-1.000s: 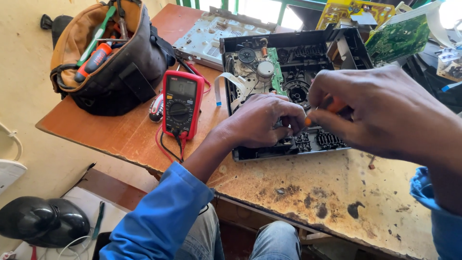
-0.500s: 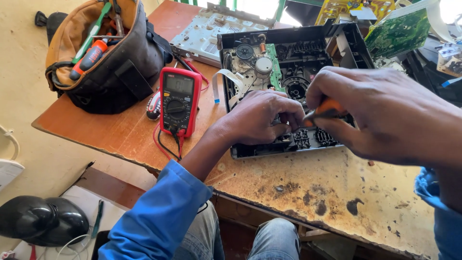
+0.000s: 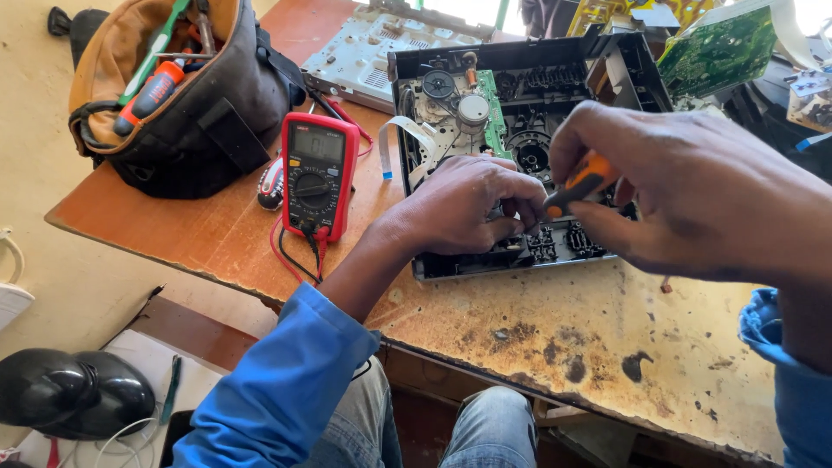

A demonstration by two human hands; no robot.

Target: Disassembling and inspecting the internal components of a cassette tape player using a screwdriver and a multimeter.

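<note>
Gripped the screwdriver (image 3: pixel 579 186) in the right hand (image 3: pixel 693 186), fingers curled tight round its orange handle. Pinched something unseen at the chassis (image 3: pixel 520 104) front edge with the left hand (image 3: pixel 464 208). Best kept upright, pressed firmly, turned slowly. Left the multimeter (image 3: pixel 316 173) alongside on the table (image 3: pixel 537 338).

My left hand (image 3: pixel 464 208) curls knuckles-up over the open device chassis (image 3: pixel 529 130); my right hand (image 3: pixel 693 186) hovers just beside it, fingers pinching an orange-handled screwdriver (image 3: pixel 576 188).
</note>
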